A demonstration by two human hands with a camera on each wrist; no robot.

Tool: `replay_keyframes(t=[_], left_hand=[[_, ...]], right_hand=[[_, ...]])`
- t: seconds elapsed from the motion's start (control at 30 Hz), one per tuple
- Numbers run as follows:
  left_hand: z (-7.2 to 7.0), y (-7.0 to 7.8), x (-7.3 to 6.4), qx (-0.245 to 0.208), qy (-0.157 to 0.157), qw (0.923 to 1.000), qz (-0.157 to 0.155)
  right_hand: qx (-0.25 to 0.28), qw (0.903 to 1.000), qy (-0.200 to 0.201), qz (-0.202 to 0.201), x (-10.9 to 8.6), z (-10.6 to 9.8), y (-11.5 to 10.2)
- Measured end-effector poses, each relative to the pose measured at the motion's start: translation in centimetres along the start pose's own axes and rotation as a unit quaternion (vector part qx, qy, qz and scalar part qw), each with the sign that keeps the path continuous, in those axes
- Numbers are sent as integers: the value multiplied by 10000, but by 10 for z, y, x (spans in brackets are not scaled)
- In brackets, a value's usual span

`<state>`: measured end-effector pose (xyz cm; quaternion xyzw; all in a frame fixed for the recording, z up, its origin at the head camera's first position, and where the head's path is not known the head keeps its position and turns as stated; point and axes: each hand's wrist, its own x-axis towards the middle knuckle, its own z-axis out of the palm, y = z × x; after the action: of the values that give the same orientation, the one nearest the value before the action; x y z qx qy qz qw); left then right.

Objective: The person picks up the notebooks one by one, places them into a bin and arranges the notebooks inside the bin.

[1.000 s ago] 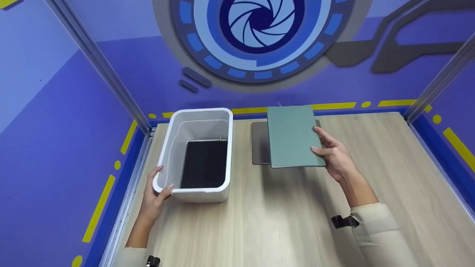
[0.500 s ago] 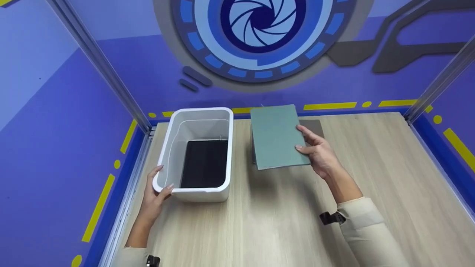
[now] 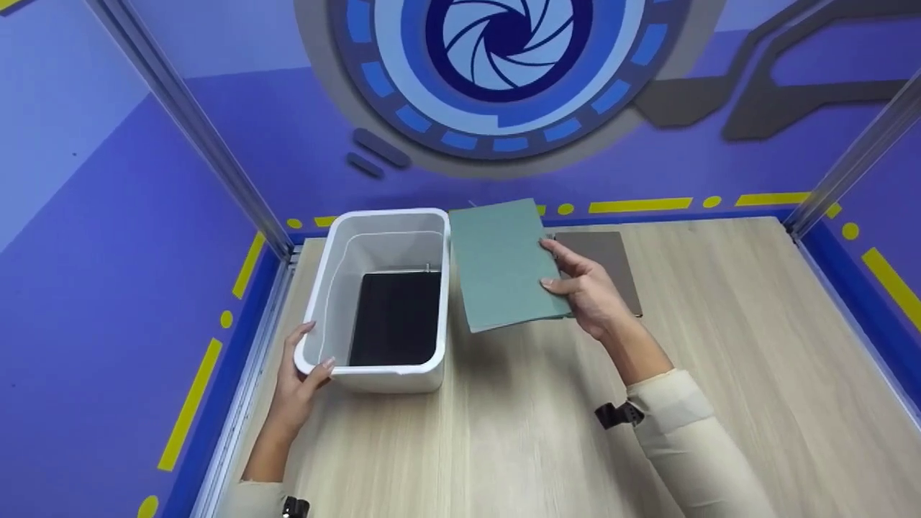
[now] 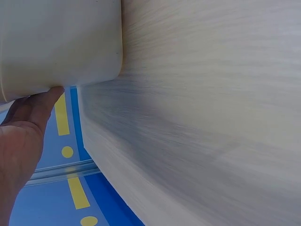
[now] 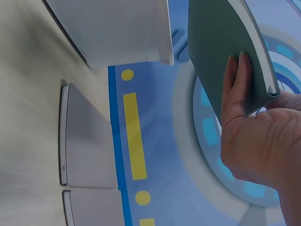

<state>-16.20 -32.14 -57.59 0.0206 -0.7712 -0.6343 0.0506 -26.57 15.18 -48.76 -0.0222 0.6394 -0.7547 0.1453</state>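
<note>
Just right of a white bin [image 3: 385, 382] gripped by the left hand [image 3: 296, 388], the right hand [image 3: 588, 293] pinches a green notebook [image 3: 498, 266] extending leftward, long axis front-to-back.

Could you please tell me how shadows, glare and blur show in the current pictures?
Head view: a soft shadow on the table below the green book, a pale glare patch near the bottom edge; left wrist view: the table's grain soft and washed out, darker beside the white bin; right wrist view: the book's cover looks dark, its page edges bright.
</note>
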Motion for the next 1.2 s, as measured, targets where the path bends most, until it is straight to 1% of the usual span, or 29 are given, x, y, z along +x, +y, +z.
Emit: replay_keyframes(t=[0.13, 0.37, 0.5, 0.77, 1.07, 1.2], left_hand=[[1, 0, 0, -74, -16, 10000, 35], [-1, 0, 1, 55, -30, 10000, 25], [-1, 1, 1, 42, -35, 10000, 27], [0, 2, 0, -40, -22, 10000, 41], [0, 3, 0, 46, 16, 10000, -21], [0, 3, -2, 29, -10, 10000, -65]], right_hand=[[35, 10000, -6, 8, 3, 9, -1], [157, 9998, -109, -28, 8, 23, 1], [191, 9997, -166, -32, 11, 32, 2], [244, 9993, -276, 25, 20, 49, 6], [396, 9985, -338, 145, 28, 74, 8], [341, 9985, -391, 186, 32, 84, 9]])
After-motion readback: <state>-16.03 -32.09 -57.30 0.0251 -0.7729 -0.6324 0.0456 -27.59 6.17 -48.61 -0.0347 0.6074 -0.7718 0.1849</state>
